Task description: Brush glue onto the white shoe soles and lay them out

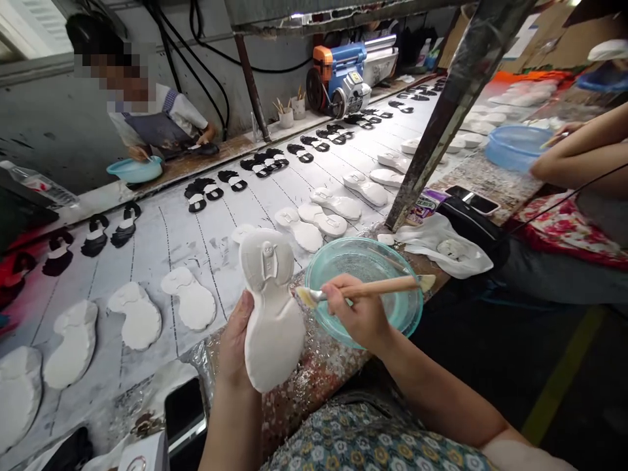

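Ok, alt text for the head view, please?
A left hand holds a white shoe sole while a right hand brings a flat brush to its edge, above a teal bowl. Rows of soles line the bench beyond, with a co-worker across it.

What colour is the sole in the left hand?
The sole is white, best seen in the head view.

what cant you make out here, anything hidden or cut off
All from the head view:
Left hand: its fingers are hidden behind the white shoe sole.
Teal bowl: contents unclear, hidden by glare, the right hand and its brush.
Black item: cut off by the bottom edge.
Co-worker: cut off by the right edge.
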A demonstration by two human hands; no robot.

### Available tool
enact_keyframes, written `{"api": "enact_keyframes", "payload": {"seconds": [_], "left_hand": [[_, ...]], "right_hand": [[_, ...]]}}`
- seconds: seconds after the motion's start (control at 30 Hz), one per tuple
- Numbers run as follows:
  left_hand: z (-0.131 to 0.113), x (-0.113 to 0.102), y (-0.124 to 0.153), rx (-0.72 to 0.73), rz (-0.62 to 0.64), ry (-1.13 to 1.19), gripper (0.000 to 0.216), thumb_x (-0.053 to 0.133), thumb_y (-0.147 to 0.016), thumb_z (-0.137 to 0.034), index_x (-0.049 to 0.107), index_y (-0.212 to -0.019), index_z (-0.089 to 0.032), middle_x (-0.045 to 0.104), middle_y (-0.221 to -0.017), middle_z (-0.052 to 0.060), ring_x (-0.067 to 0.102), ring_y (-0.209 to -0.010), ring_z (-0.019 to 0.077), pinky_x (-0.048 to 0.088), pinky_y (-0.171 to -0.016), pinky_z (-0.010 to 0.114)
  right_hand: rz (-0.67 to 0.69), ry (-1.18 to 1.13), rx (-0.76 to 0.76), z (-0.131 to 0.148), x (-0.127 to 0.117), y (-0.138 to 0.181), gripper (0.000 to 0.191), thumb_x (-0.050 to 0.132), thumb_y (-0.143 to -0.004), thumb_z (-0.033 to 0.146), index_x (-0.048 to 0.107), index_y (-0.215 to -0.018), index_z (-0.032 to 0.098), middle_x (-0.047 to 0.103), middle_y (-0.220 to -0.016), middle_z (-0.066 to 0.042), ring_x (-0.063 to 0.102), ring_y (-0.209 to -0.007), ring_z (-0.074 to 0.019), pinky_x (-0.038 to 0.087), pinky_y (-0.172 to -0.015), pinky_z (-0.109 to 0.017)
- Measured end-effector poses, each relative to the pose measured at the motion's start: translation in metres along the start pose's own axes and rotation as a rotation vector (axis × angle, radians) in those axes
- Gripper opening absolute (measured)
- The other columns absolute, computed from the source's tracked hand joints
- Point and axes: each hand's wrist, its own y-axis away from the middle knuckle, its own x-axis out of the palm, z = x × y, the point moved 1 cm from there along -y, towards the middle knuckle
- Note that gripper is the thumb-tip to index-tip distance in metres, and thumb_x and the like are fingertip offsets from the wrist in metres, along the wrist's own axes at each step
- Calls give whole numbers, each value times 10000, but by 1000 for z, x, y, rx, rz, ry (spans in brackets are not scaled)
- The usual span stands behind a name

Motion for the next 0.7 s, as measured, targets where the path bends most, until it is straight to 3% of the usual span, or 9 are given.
{"api": "enact_keyframes", "payload": {"seconds": [0.17,0.33,0.43,0.53,0.7], "left_hand": [[5,-4,2,76,36,-107,288,622,-857,-367,679,-1058,-168,734,-933,72,696,-815,232,561,-731,322],[3,-3,2,-1,-47,-15,346,553,-897,-376,645,-1155,-164,733,-951,78,698,-833,238,562,-747,336],[-1,4,-4,-115,-102,51,453,458,-924,-461,637,-1180,-132,736,-914,110,703,-827,267,568,-755,381],[-5,4,-15,-146,-134,89,595,401,-914,-540,610,-1216,-71,738,-897,155,708,-766,291,578,-691,401],[-10,-20,-29,-101,-131,160,630,287,-953,-440,418,-1394,-8,742,-933,178,715,-812,295,576,-708,394]], "right_hand": [[63,15,-15,2,1,-13,172,533,-905,235,621,-773,171,610,-586,19,565,-512,-100,461,-498,-206],[-92,89,2,-3,6,-15,148,500,-921,202,615,-834,167,626,-643,-6,584,-583,-126,484,-551,-242],[-11,86,-174,4,16,0,99,545,-854,168,623,-915,164,682,-753,-46,610,-645,-146,521,-609,-271],[81,126,-392,12,26,19,273,557,-762,89,602,-1030,118,680,-742,-69,590,-633,-161,529,-613,-296],[232,179,-605,12,32,38,317,538,-715,57,604,-1025,70,624,-639,-34,536,-565,-139,504,-548,-269]]}}
